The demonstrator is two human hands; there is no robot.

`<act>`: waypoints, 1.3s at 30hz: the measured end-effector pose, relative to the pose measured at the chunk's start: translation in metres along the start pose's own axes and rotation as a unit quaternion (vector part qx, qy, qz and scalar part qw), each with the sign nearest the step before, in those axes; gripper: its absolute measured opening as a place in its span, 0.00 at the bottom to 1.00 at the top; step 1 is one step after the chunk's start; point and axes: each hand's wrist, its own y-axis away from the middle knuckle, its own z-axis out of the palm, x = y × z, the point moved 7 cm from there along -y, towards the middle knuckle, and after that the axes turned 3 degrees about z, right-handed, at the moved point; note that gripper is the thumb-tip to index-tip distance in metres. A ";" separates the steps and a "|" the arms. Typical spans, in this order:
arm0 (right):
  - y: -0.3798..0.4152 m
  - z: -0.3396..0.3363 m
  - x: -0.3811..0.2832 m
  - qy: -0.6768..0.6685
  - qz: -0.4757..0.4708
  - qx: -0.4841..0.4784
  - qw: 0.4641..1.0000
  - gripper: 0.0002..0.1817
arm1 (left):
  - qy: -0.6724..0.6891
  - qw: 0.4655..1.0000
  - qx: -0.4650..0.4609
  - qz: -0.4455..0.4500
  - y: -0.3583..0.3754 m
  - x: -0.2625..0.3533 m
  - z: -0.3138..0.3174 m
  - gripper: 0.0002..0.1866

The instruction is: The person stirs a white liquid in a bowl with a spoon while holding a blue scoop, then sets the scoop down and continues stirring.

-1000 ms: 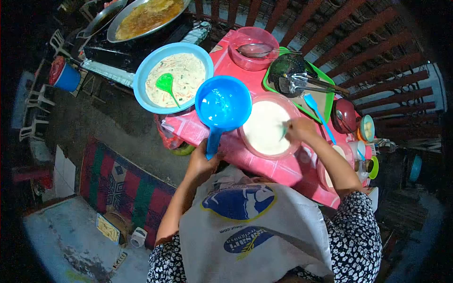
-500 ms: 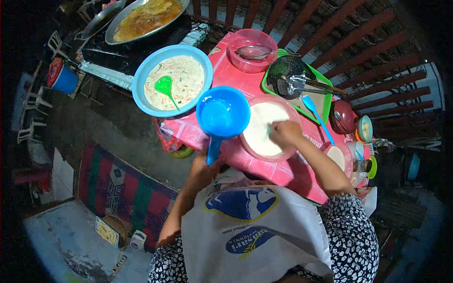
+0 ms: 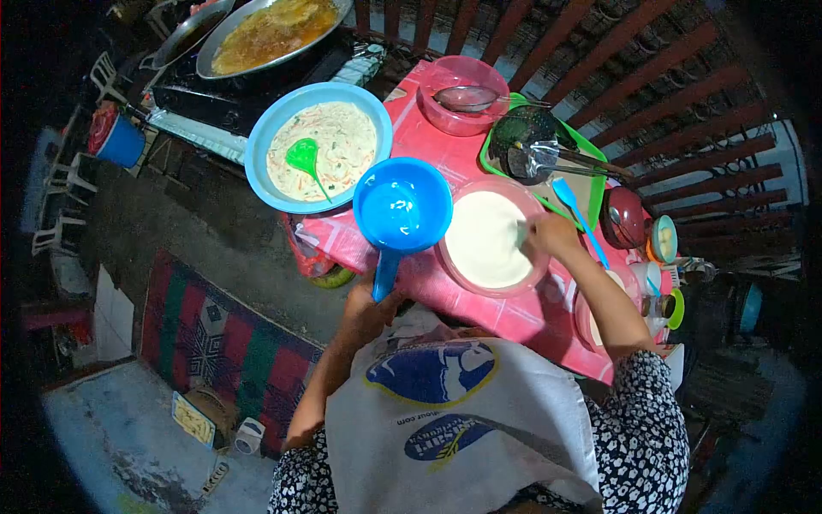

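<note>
My left hand [image 3: 368,307] is wrapped round the handle of a blue water dipper [image 3: 370,206], which has clear liquid in it. The dipper is level beside a pink bowl [image 3: 462,281] of smooth white batter [image 3: 484,240]. At the bowl's right side my right hand [image 3: 556,236] is closed, its fingers by the batter. A small greenish bit shows at the fingertips; what it belongs to is hidden. Left of the dipper is a light blue basin [image 3: 257,171] of batter with orange and green shreds, a green ladle [image 3: 301,155] lying in it.
A pan of frying food [image 3: 274,38] is on the black stove [image 3: 201,103] at upper left. On the pink-covered table [image 3: 428,287] are a pink bowl with a strainer [image 3: 467,98], a green tray [image 3: 591,146] holding dark utensils, and a blue spatula [image 3: 582,223].
My right hand has moved from the middle of the batter to the bowl's right side. The dipper has barely shifted, and my left hand keeps its grip.
</note>
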 end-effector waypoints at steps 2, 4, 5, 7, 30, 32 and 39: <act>-0.008 -0.008 -0.023 0.003 -0.003 0.026 1.000 0.12 | 0.009 1.000 0.003 -0.015 -0.002 -0.007 0.001 0.09; 0.004 -0.008 -0.048 -0.060 -0.052 0.055 0.995 0.12 | -0.008 1.000 0.003 -0.024 -0.001 0.004 0.002 0.10; 0.018 -0.006 -0.056 -0.050 -0.089 0.037 0.994 0.11 | -0.023 0.999 0.005 -0.032 -0.001 0.007 0.001 0.10; 0.040 -0.011 -0.049 -0.060 -0.098 -0.037 0.993 0.13 | -0.036 0.999 0.003 -0.014 -0.002 0.008 -0.001 0.11; 0.006 -0.009 -0.001 -0.020 0.016 -0.020 0.999 0.12 | -0.098 0.992 -0.077 0.022 -0.077 -0.014 -0.004 0.16; 0.004 -0.009 -0.023 -0.044 -0.004 -0.004 0.999 0.11 | -0.075 0.992 -0.099 0.009 -0.086 -0.030 -0.006 0.15; 0.005 -0.005 -0.010 -0.047 -0.037 0.024 0.998 0.12 | -0.053 0.993 -0.105 -0.026 -0.094 -0.020 -0.009 0.13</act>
